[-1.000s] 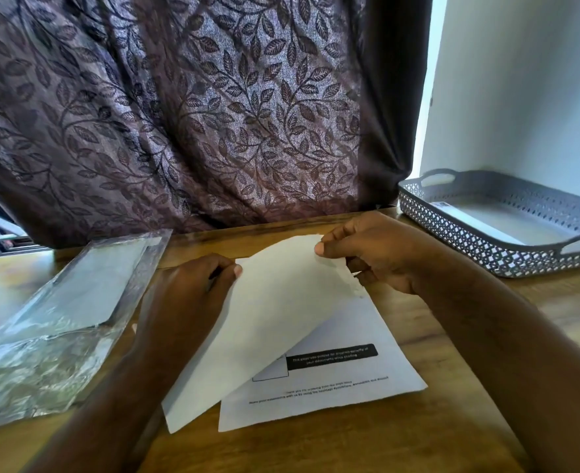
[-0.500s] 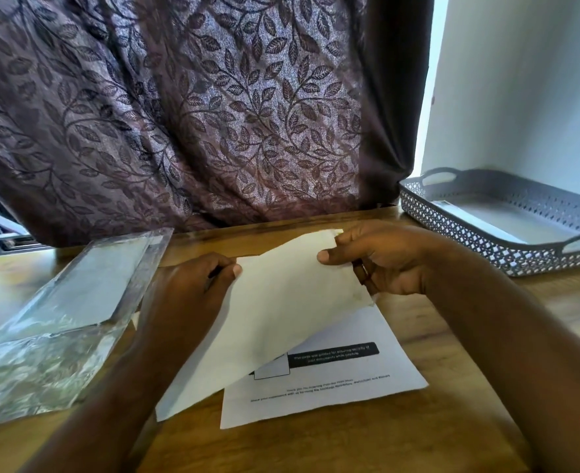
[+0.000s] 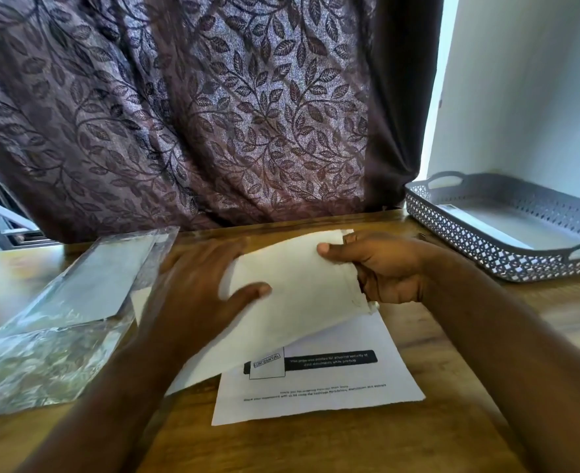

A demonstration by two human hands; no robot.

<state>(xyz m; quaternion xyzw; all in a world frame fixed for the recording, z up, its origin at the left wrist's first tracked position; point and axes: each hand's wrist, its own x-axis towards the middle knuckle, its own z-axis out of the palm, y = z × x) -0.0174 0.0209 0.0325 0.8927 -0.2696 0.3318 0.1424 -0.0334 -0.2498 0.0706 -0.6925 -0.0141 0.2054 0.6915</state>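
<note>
rt hand (image 3: 384,268) pinches paper (image 3: 302,302); tray (image 3: 452,235) holds sheet (image 3: 520,230)

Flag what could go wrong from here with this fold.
The flap of the paper lies skewed over the printed half, so pressing now could set a crooked crease. The right hand pinches it beside a ragged edge, which may tear. The left hand, flat on the flap, could slide the sheet on the table.

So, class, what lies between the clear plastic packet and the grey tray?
Head view: the white sheet, with the left hand resting on it and the right hand pinching its folded-over part.
</note>
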